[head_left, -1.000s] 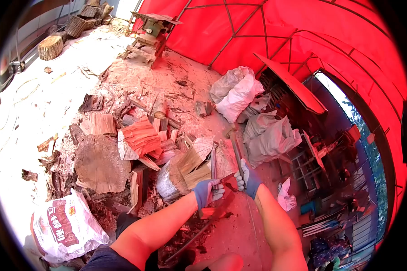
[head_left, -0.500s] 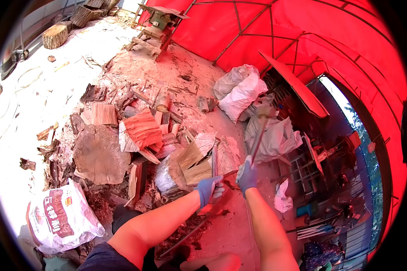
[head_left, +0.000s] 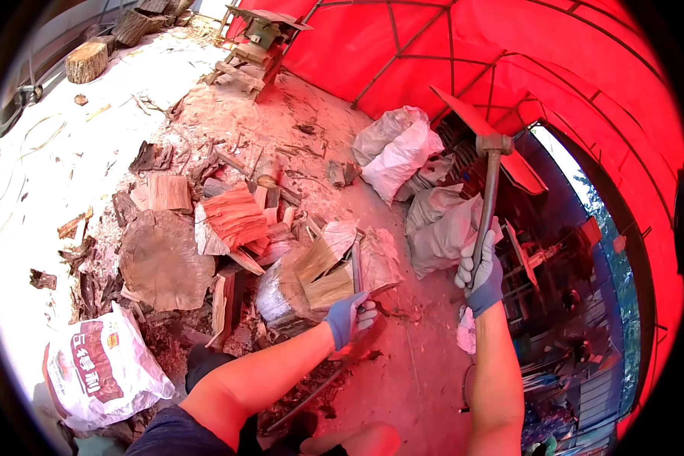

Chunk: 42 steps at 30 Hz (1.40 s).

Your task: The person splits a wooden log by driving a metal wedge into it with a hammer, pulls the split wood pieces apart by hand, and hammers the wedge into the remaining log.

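My right hand (head_left: 480, 266), in a grey-blue glove, is wrapped round the handle of a hammer (head_left: 490, 190), whose head points up in front of the grey sacks. My left hand (head_left: 349, 319), also gloved, is closed round the lower end of a metal bar (head_left: 356, 266) that stands against the split log (head_left: 330, 281). A split log with a whitish side lies just left of the bar. Further left are an orange-red wood chunk (head_left: 235, 218) and a broad round stump (head_left: 167, 261).
White sacks (head_left: 403, 156) and a grey sack (head_left: 442, 235) stand beyond the hands. A printed white bag (head_left: 106, 368) lies at the lower left. Wood scraps cover the floor round the stump. A machine on a stand (head_left: 258, 38) is at the back, before red sheeting (head_left: 403, 76).
My right hand has moved right and lifted the hammer, its head rising from near the bar to above the grey sack. My left hand has stayed nearly in place on the bar.
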Each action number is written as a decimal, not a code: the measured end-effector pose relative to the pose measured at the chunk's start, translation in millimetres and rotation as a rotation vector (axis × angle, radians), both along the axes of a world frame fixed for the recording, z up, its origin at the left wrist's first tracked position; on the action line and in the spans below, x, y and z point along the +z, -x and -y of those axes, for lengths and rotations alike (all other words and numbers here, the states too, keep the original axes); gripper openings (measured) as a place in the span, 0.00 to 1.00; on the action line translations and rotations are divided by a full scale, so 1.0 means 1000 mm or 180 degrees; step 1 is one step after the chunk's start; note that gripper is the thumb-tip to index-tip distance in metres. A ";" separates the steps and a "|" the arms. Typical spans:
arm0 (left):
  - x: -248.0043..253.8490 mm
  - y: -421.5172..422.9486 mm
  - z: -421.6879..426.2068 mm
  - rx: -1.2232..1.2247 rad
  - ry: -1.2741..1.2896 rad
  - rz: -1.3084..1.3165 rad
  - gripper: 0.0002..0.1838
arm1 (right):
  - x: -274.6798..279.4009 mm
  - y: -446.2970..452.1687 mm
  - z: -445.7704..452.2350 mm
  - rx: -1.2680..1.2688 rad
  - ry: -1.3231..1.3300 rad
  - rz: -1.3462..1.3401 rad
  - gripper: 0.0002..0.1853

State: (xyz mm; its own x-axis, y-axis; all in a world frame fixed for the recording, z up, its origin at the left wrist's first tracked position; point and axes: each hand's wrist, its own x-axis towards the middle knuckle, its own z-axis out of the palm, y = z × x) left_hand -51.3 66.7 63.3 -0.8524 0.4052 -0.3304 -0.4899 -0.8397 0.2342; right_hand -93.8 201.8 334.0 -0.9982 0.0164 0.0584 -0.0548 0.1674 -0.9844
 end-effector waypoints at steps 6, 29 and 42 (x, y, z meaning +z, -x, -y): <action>-0.005 0.010 -0.004 -0.0036 0.0276 0.0123 0.14 | -0.067 0.066 0.028 -0.0473 0.0087 -0.0520 0.29; -0.003 0.001 0.017 -0.0140 0.0822 -0.0299 0.12 | -0.321 -0.209 -0.039 -0.0403 0.0887 0.2107 0.19; 0.004 -0.018 0.007 0.0133 0.0795 -0.0202 0.17 | -0.551 -0.309 -0.018 -0.0287 0.1514 0.5028 0.14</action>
State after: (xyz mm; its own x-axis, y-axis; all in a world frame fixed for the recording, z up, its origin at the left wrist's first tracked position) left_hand -33.3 59.2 67.5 -0.8889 0.2817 -0.3613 -0.4338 -0.7712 0.4659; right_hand 215.3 220.2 -217.1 -0.0573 -0.2077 -0.9765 0.9798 -0.1995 -0.0150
